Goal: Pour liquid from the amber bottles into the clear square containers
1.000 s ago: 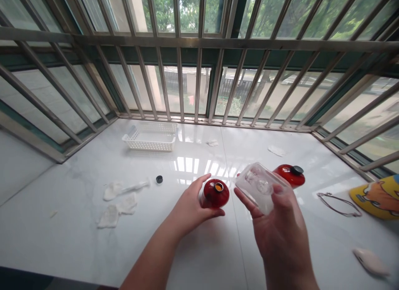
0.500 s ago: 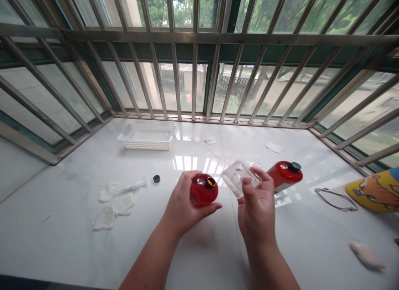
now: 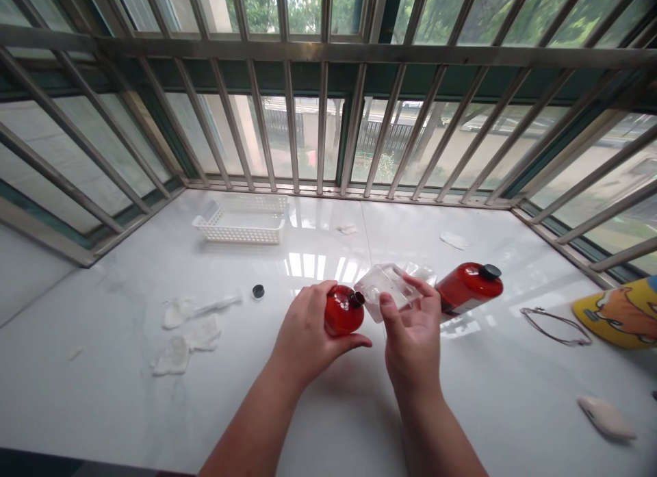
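My left hand is wrapped round an uncapped red bottle, tilted to the right with its dark mouth at the edge of a clear plastic tray. My right hand grips that tray, thumb on the near side, and holds it slanted above the counter. Whether the bottle's mouth touches the tray I cannot tell. Just beyond my right hand stands a second red bottle with a black cap on. A small black cap lies on the counter to the left of my left hand.
A white perforated basket stands at the back left. Crumpled white pieces and a clear slender tool lie at left. On the right are a cord loop, a yellow patterned object and a pale pink object. Metal bars border the counter.
The bottle in my left hand has tipped further to the right, its mouth now facing the tray. My right hand has brought the tray slightly left, closer to the bottle.
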Available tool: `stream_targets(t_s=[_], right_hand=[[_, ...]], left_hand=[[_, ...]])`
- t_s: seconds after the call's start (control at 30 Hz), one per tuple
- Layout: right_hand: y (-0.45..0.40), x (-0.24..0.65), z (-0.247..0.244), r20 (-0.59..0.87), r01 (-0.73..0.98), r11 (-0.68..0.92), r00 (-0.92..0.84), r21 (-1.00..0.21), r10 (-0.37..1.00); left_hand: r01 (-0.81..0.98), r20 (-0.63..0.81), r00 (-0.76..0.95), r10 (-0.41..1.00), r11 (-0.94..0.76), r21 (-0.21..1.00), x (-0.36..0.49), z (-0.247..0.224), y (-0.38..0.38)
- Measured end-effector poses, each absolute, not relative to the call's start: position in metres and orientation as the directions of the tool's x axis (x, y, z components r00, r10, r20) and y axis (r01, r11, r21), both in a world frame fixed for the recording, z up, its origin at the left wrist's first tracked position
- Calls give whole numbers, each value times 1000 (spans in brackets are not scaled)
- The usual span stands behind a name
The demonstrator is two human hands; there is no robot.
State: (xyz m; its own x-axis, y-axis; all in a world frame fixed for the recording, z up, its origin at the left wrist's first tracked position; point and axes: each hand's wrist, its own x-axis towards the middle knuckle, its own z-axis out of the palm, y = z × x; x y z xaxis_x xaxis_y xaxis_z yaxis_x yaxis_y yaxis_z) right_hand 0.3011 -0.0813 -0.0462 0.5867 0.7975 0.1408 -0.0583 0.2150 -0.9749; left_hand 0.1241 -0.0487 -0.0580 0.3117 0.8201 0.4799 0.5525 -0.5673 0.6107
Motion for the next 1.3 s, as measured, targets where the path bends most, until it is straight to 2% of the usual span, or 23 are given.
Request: stream_targets(t_s=[0.3,0.87,1.3], right_hand=[[-84,295,-34,152,-26,210,605,-977,782],[-87,292,-27,231,32,265,600,-964,766],[-88,291,-26,300,96,304,593,-948,748]], left_hand=[[555,460,318,829,-556,618,126,-58,-50],[497,366,310,877,-478,724,125,-57,-50],[495,373,304,877,-480,724,126,-58,-50]])
